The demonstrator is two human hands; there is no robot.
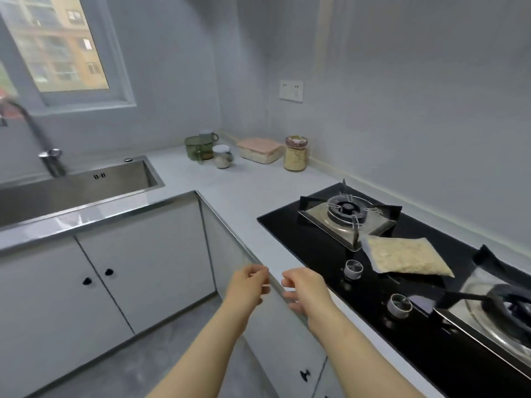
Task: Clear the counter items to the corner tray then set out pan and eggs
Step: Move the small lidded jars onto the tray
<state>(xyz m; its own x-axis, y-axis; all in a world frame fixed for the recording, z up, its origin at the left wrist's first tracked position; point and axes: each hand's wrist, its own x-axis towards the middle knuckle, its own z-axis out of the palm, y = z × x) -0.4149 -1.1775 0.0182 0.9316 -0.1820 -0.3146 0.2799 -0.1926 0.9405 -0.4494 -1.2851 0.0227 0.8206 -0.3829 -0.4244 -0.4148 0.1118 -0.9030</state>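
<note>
Our left hand (250, 285) and right hand (304, 288) were loosely curled, empty; clear bag (402, 255) of pale grains lay on the stove (310, 254).

Left hand (249, 285): bare forearm stretched forward, fingers loosely curled, holding nothing.
Right hand (301, 288): bare forearm stretched forward, fingers loosely curled, empty, just beside the left.

bare counter (244, 196) mid-run, jars (295, 153) crowding corner, bag (402, 254) on hob (330, 254)

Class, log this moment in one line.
left hand: empty | right hand: empty | grain bag: on hob
</note>
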